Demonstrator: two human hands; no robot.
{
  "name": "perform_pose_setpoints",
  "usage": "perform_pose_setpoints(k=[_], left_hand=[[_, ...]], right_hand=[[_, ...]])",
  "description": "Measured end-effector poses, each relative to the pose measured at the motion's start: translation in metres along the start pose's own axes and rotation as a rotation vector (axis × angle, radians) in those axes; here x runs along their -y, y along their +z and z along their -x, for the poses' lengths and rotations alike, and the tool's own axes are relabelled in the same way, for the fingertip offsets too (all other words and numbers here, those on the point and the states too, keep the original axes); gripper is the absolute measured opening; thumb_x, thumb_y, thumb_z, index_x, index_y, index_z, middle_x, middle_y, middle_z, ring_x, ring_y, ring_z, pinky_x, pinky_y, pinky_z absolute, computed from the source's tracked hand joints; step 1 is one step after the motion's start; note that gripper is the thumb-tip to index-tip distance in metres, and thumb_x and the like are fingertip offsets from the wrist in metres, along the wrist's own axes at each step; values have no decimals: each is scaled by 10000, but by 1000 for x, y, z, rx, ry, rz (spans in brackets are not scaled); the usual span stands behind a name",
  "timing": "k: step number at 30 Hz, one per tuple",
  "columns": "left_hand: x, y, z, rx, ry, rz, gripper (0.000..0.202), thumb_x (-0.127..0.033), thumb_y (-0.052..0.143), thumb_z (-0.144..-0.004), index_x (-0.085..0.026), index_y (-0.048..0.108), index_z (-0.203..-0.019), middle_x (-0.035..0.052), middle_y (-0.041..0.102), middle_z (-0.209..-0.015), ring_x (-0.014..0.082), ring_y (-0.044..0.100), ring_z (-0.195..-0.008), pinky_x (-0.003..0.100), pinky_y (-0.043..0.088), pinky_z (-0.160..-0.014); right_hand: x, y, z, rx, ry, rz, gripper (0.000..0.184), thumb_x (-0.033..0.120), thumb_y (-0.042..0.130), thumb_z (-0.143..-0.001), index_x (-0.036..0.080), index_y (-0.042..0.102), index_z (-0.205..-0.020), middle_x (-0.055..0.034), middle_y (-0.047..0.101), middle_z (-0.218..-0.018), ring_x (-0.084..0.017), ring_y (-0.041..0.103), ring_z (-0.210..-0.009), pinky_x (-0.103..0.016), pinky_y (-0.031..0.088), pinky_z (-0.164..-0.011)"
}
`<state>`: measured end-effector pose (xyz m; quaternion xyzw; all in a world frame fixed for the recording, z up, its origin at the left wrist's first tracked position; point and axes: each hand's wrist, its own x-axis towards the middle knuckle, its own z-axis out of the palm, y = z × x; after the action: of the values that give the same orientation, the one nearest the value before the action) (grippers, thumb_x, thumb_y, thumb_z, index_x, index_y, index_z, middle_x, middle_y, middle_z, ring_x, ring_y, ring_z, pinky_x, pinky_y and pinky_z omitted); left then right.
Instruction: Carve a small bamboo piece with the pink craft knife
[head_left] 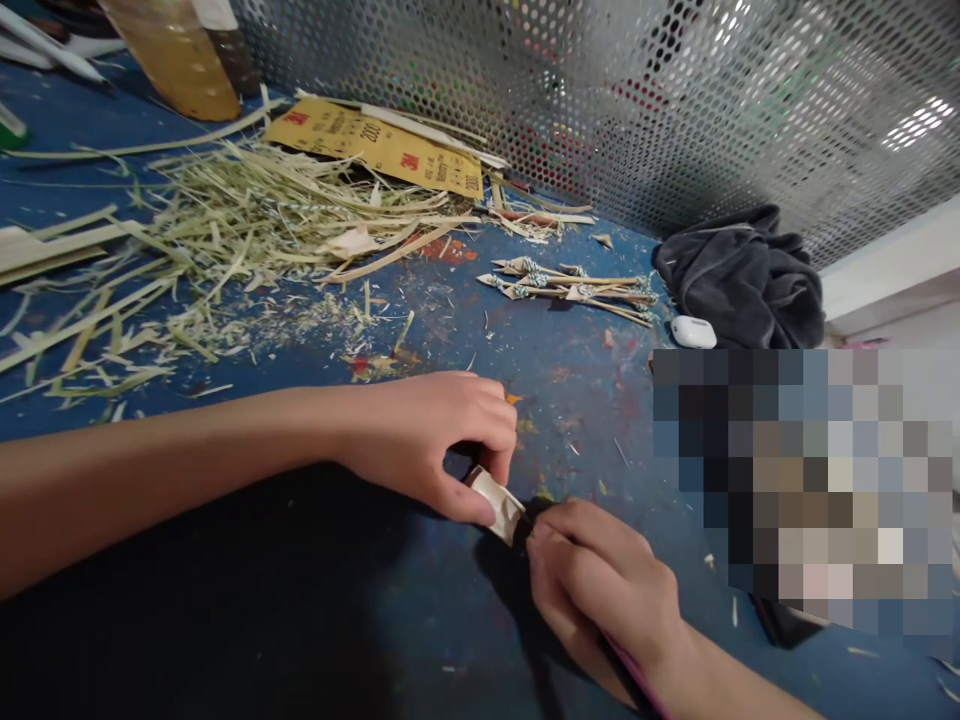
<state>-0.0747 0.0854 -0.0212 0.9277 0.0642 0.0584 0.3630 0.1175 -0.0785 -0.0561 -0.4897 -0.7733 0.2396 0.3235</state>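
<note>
My left hand (pixel 450 435) reaches in from the left, and its thumb and fingers pinch a small pale, off-white piece (pixel 501 505) just above the blue tabletop. My right hand (pixel 600 570), coming from the lower right, is closed around a slim dark tool (pixel 628 672) with a pinkish edge. The tool's end out past the wrist shows, but its kind cannot be made out. At the right fingertips a dark part meets the pale piece. Behind the hands lies a bundle of thin sticks (pixel 577 285) with pointed tips and green-white thread wraps.
Plant-fibre shavings (pixel 300 210) are heaped at the back left beside yellow 3M sandpaper (pixel 427 160). A bottle of amber liquid (pixel 176 60) stands behind them. A perforated metal panel (pixel 525 90) bounds the back. Dark cloth (pixel 750 275) and a white case (pixel 694 331) lie right.
</note>
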Motion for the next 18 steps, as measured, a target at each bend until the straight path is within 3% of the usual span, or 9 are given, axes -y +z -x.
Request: perform_pose_setpoints(k=[5,11,18], left_hand=[[8,5,1,-34,42,18,103,-322,742,-763,-253,684,-813,-28,660,-792,155,554,-828,286,369,-794],[7,4,2,-42,48,17,240,-359,845,-653,-232,685,-780,-44,632,-745,142,537,-799,281,354,-751],[-7,4,2,-7,-56,-35,216,-268,837,-639,-199,653,-728,-51,622,-754,147,552,-837,299,295,-771]], right_hand=[[6,-1,-10,33,-98,45,182,44,498,-834,216,524,-782,-38,609,-769,-127,553,-646,-231,485,-572],[18,-1,-22,-48,126,-25,229,-7,512,-789,216,490,-743,-1,602,-633,-109,554,-525,-201,458,-467],[12,1,-14,-30,-191,-5,192,21,462,-864,176,520,-766,-34,536,-725,-109,457,-617,-219,406,-514]])
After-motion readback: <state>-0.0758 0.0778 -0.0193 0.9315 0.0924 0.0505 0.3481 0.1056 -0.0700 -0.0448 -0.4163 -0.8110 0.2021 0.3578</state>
